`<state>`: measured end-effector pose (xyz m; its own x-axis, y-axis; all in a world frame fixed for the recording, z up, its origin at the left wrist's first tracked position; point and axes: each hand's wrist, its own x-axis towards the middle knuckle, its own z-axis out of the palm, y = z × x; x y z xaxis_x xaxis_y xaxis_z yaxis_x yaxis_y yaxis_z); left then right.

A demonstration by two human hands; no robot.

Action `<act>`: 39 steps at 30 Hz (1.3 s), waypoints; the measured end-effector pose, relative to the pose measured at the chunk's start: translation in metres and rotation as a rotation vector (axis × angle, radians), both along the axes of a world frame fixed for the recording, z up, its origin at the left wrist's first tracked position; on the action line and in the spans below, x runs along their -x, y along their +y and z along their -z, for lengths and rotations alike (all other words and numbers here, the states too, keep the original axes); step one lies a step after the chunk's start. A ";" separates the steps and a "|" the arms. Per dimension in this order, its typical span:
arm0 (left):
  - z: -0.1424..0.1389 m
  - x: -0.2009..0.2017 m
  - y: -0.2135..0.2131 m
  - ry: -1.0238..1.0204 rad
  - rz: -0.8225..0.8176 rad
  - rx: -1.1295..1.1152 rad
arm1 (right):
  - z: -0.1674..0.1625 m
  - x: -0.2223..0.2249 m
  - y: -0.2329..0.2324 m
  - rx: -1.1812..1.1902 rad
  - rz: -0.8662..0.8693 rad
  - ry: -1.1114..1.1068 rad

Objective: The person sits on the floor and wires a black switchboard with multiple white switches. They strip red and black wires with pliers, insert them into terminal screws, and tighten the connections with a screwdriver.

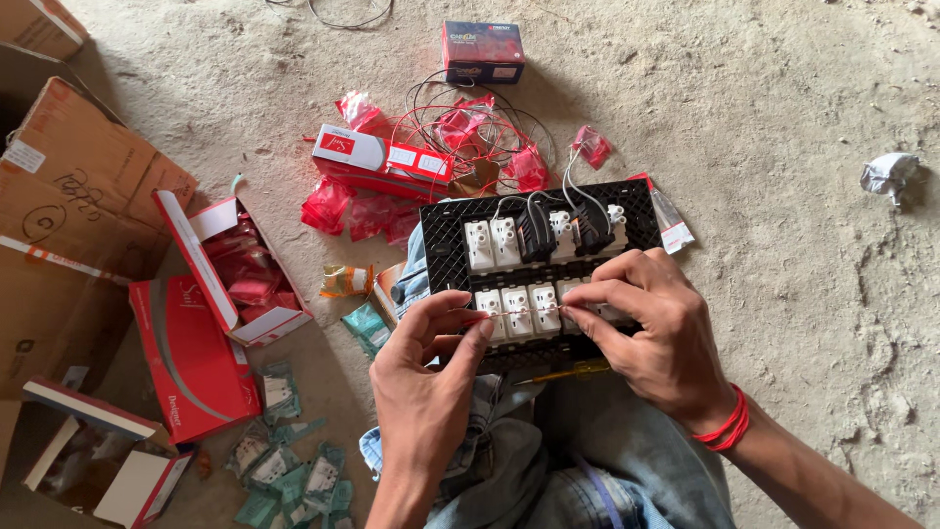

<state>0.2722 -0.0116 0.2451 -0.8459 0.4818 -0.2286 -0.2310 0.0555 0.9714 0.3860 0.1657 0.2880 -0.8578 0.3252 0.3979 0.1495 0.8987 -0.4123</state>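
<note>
Thin red wire [519, 312] pinched taut between both hands, left hand [426, 377] and right hand [656, 328] clamped on its ends, stretched across white switch modules [519, 306] seated in black frame [446, 230], frame rested on lap.

Soft, even daylight fills the 1 view, bright on the sandy floor [764, 118] with no glare. Shadows are faint and short; the darkest area sits at the left edge among the cardboard boxes [69, 196]. Focus is sharp across the centre, with slight wide-angle stretching and softness toward the corners.
</note>
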 end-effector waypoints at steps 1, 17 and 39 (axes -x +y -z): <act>0.001 0.000 0.000 -0.002 0.002 0.006 | 0.000 0.000 0.000 0.010 -0.001 0.005; 0.001 0.002 -0.001 -0.004 0.016 0.003 | 0.000 0.001 0.004 0.059 -0.004 -0.019; 0.013 0.006 -0.002 -0.089 0.046 -0.060 | 0.001 0.001 0.007 0.058 -0.047 -0.022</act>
<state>0.2660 -0.0138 0.2319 -0.8002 0.5350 -0.2709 -0.3146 0.0100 0.9492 0.3849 0.1729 0.2874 -0.8809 0.3062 0.3608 0.1172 0.8799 -0.4605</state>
